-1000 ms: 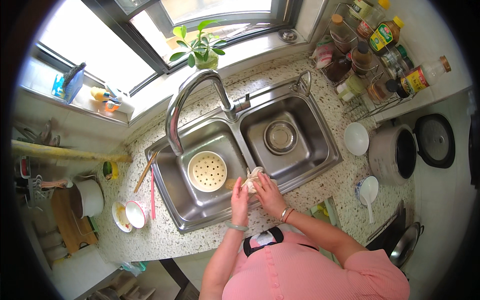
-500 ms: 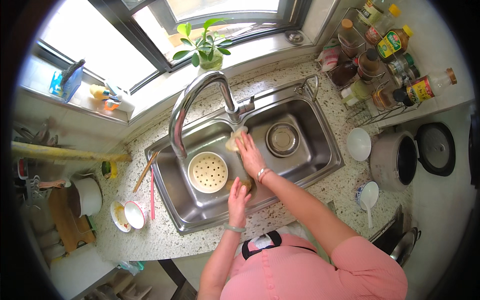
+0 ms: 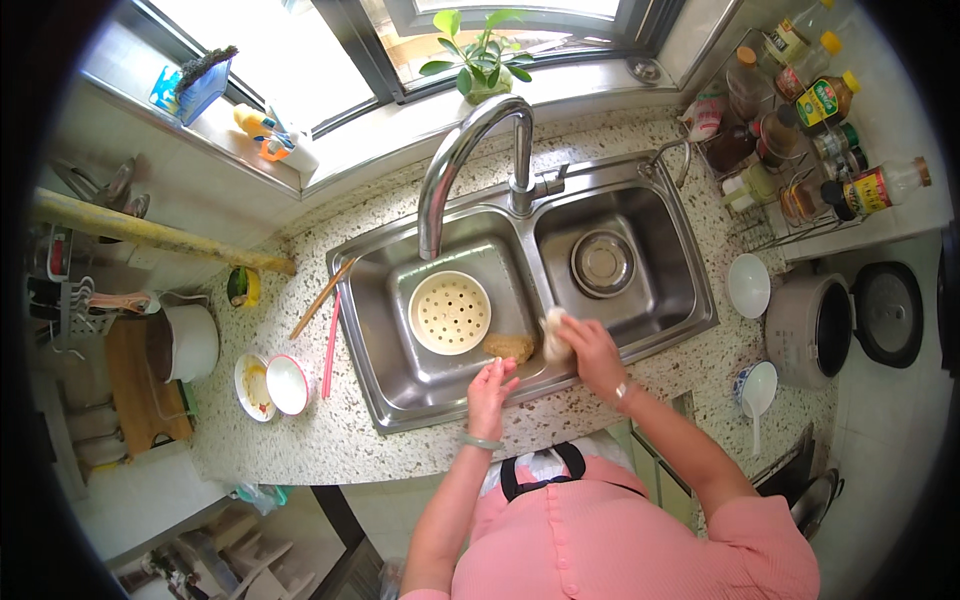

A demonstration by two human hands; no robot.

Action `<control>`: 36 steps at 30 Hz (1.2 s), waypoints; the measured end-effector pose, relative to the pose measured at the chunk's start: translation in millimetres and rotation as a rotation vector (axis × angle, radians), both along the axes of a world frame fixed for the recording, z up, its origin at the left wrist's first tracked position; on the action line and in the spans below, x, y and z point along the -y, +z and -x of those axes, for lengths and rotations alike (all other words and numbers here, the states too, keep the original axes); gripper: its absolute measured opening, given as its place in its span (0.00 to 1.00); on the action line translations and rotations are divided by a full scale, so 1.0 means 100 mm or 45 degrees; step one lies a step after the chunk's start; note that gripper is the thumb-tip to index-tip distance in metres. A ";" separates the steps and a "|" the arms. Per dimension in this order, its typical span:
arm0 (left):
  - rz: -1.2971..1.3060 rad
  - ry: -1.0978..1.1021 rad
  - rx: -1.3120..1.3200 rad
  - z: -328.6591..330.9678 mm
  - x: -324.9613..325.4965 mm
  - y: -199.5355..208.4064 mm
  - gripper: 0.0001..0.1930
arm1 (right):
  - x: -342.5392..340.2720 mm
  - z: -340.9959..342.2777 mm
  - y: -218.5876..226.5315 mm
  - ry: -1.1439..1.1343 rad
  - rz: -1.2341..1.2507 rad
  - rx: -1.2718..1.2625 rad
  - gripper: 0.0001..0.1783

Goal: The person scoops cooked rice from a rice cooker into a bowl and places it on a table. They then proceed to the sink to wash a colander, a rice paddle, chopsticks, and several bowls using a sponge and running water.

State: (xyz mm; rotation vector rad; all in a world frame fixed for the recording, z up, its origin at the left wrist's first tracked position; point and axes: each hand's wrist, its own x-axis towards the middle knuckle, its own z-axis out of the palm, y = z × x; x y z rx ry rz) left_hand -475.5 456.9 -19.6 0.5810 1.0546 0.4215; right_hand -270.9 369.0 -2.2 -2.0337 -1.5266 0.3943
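Note:
My right hand [image 3: 598, 355] is closed around a bunched whitish cloth [image 3: 555, 335] at the front end of the divider between the two basins of the steel sink [image 3: 395, 412]. My left hand [image 3: 490, 393] is over the front of the left basin with nothing in it, fingers loosely bent and apart. Just beyond its fingertips lies a brown, rough lump like a scrubbing sponge [image 3: 510, 347]; whether they touch I cannot tell. A round cream strainer plate with holes [image 3: 450, 313] rests in the left basin. In the right basin sits a round metal dish or drain basket [image 3: 603, 264].
A chrome faucet [image 3: 432, 215] arches over the left basin. Chopsticks [image 3: 331, 345] and two bowls [image 3: 288, 385] lie left of the sink. To the right are a white bowl [image 3: 748, 286], a bowl with a spoon [image 3: 757, 385], an open cooker [image 3: 800, 325] and a bottle rack [image 3: 790, 180].
My right hand has drawn the cloth from the back of the divider toward its front, bunching it up. My left hand's fingers have bent in a little. The view has shifted.

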 end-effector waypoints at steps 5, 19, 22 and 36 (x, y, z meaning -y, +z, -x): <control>-0.100 0.012 -0.122 0.10 -0.22 -0.07 0.13 | 0.76 0.20 0.38 0.103 0.133 0.226 0.13; 0.175 0.074 0.274 -0.09 -0.81 0.13 0.20 | -2.06 -1.46 -0.12 -0.921 -0.080 -0.414 0.38; 0.164 0.156 0.252 0.09 -0.91 0.12 0.20 | -2.31 -1.38 -0.03 -0.849 0.165 -0.268 0.35; 0.543 0.450 0.396 0.03 -1.29 -0.35 0.19 | -2.15 -1.42 0.04 -0.822 -0.065 -0.933 0.26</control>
